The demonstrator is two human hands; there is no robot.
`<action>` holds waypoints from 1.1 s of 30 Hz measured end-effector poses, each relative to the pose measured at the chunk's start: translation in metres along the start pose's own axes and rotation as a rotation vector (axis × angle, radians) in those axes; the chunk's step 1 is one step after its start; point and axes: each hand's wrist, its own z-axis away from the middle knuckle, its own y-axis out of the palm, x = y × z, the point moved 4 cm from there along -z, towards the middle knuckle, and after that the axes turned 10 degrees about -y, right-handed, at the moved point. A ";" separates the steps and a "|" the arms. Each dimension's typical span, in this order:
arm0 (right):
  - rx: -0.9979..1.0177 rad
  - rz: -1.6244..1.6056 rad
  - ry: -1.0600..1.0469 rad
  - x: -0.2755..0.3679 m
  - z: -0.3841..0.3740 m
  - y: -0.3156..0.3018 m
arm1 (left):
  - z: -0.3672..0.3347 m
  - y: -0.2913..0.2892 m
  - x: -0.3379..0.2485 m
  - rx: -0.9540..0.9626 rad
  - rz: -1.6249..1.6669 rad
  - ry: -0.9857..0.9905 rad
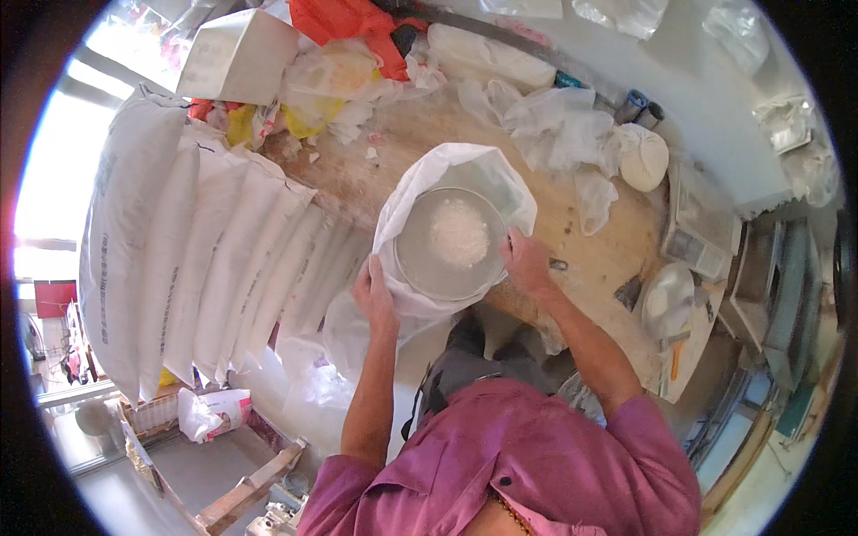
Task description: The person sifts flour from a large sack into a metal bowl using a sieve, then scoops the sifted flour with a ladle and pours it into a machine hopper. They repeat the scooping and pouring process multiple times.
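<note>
We take the round metal bowl [450,246] as our landmark: it sits at the near edge of the wooden tabletop [590,259], tipped toward us, with a small heap of white grains [458,234] resting in its middle. A white plastic bag [420,183] wraps around the bowl, its mouth rising behind and to the left of it and its loose end hanging down below the bowl's near rim. Our left hand [375,295] is at the bowl's lower left, its grip closed on the bag's plastic against the bowl's side. Our right hand [527,263] is at the bowl's right rim, its grip closed on the rim and the bag edge together; we cannot tell which fingers bear on the metal. Left of the bowl, a row of full white sacks [192,259] leans one against another. Behind the bowl lie crumpled clear bags [563,134] and an orange bag [353,22], and a pale cardboard box [237,55] stands behind and to the left. Right of the bowl sits a round white bundle [645,159], and nearer us on that side a white scoop-like vessel [668,299].
</note>
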 end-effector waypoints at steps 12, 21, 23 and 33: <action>-0.104 -0.048 -0.008 0.003 -0.004 -0.009 | 0.004 0.011 -0.014 0.017 -0.301 0.017; 0.082 -0.064 -0.063 0.021 -0.005 -0.009 | 0.001 0.028 -0.015 0.054 -0.441 0.018; 0.238 0.042 -0.040 0.026 -0.009 -0.014 | -0.003 0.023 -0.004 0.063 -0.379 0.035; 0.552 0.022 -0.289 0.105 -0.030 0.026 | -0.006 0.028 0.000 0.029 -0.449 0.047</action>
